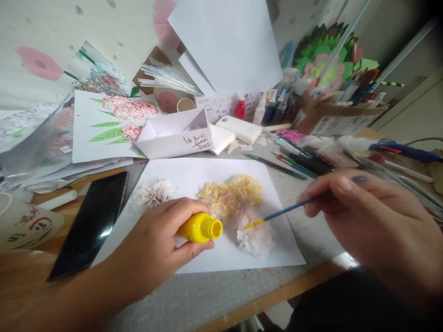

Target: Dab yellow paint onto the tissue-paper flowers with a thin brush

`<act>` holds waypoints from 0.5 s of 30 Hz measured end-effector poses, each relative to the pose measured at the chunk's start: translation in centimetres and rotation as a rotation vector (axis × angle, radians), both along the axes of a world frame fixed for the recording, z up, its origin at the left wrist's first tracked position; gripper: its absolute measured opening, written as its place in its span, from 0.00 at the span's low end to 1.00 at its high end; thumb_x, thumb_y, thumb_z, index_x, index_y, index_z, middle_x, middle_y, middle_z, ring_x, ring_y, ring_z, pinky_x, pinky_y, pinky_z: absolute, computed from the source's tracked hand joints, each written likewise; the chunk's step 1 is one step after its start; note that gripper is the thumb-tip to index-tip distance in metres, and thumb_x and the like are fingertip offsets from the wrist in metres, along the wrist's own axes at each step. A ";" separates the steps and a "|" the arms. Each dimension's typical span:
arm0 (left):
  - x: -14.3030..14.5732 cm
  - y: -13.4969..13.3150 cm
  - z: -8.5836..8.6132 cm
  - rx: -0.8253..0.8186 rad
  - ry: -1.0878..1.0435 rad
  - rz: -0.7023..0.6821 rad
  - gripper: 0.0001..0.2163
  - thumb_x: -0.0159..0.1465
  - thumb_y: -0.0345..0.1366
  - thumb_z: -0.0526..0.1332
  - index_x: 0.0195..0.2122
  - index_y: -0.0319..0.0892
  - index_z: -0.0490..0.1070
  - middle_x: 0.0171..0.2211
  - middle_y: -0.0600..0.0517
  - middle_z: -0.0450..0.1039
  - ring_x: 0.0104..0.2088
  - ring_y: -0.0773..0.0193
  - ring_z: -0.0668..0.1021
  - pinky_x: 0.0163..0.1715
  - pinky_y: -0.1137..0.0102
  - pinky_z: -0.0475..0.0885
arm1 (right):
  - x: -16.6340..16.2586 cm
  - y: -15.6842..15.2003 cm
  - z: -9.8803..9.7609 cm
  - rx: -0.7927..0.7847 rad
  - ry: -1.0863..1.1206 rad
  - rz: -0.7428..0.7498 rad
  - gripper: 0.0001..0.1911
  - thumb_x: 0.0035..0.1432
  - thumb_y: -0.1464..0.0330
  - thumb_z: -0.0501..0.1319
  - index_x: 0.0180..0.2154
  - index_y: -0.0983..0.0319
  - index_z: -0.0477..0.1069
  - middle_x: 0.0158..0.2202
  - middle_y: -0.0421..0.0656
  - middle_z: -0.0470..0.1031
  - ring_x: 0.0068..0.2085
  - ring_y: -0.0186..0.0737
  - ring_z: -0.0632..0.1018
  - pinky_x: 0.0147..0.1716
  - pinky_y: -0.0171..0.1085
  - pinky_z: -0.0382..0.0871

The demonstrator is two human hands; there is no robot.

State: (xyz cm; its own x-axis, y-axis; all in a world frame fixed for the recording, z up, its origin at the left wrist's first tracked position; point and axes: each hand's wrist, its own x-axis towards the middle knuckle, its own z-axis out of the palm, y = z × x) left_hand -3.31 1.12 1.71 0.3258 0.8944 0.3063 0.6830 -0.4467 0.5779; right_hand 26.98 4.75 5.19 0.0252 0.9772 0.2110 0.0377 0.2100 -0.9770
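My left hand (157,233) is wrapped round an uncapped yellow paint bottle (198,228), tilted with its mouth toward the right. In my right hand (374,221) is a thin blue paintbrush (294,206), pinched between thumb and fingers. Its yellow-coated tip meets or hovers just over a pale pinkish-white paper flower (255,235); contact is hard to tell. Behind that are two ruffled flowers with yellow-dabbed edges, a left one (217,199) and a right one (247,188). A whitish flower with dark tints (156,192) lies on the left of the white paper sheet (277,251).
A black phone (92,221) and a patterned cup (26,223) are at the left. Behind the sheet stand a white paper box (176,140), a red bottle (240,109) and a white case (238,129). Several pens (277,167) lie at right, before a cardboard box of tools (339,122).
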 end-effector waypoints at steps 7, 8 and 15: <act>-0.1 0.0 0.0 0.020 0.000 -0.007 0.11 0.65 0.48 0.71 0.44 0.53 0.75 0.36 0.59 0.81 0.32 0.62 0.81 0.36 0.71 0.72 | 0.0 0.0 -0.3 -0.001 0.003 -0.011 0.13 0.57 0.54 0.73 0.27 0.53 0.85 0.25 0.44 0.80 0.26 0.38 0.77 0.26 0.36 0.69; -0.1 0.0 -0.1 0.017 0.002 -0.006 0.11 0.65 0.48 0.71 0.44 0.54 0.75 0.36 0.59 0.81 0.33 0.62 0.81 0.36 0.71 0.72 | 0.0 0.0 -0.3 0.002 0.001 -0.005 0.13 0.57 0.54 0.73 0.27 0.53 0.85 0.26 0.44 0.80 0.26 0.37 0.78 0.26 0.36 0.69; -0.1 -0.1 -0.2 0.014 0.007 0.013 0.11 0.64 0.47 0.72 0.45 0.54 0.76 0.36 0.59 0.82 0.33 0.62 0.81 0.37 0.71 0.73 | -0.1 -0.1 0.0 -0.006 0.002 -0.018 0.12 0.59 0.55 0.72 0.27 0.54 0.85 0.24 0.42 0.79 0.27 0.36 0.78 0.29 0.35 0.69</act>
State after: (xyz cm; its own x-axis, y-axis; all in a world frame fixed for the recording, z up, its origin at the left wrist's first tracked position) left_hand -3.42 1.06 1.54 0.3168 0.8942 0.3163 0.6929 -0.4459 0.5666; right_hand 26.88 4.69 5.22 0.0431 0.9778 0.2053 0.0395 0.2037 -0.9782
